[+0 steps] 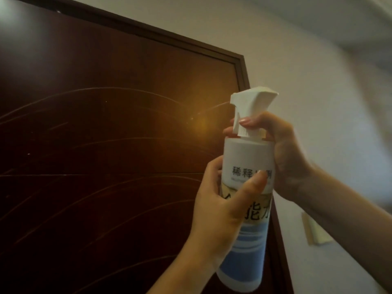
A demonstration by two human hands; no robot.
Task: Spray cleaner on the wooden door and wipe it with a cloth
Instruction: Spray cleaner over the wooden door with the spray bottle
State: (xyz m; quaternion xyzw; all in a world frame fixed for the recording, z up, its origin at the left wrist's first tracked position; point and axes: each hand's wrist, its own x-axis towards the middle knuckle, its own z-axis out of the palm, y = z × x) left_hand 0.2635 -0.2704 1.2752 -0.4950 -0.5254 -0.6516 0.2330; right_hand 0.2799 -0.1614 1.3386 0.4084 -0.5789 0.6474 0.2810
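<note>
**Spraying the upper panel, two hands on the bottle**

Holding the spray bottle upright just in front of the dark wooden door, near its upper right corner beside the door frame.

Wrapping the left hand round the labelled middle of the bottle, thumb lying across the printed characters. Probably carrying the weight there and steadying the bottle, so the head is not dipping with each pump.

Closing the right hand about the neck, fingers curling over the white trigger. Judging this as a squeeze in progress, going by the thin jet leaving the nozzle. Both hands clamped on the bottle, neither free.

Aiming the nozzle leftward at the panel, not at the wall, so the cleaner is landing on wood. Catching fine arcing spray streaks across the door face, lit by a warm glare on the varnish.

Not finding a cloth anywhere in view. Reckoning the spraying step under way and the wiping not yet begun. Needing one hand freed before any wiping.

Noting a white wall to the right, with a pale wall plate on it, too blurred for identifying.
</note>
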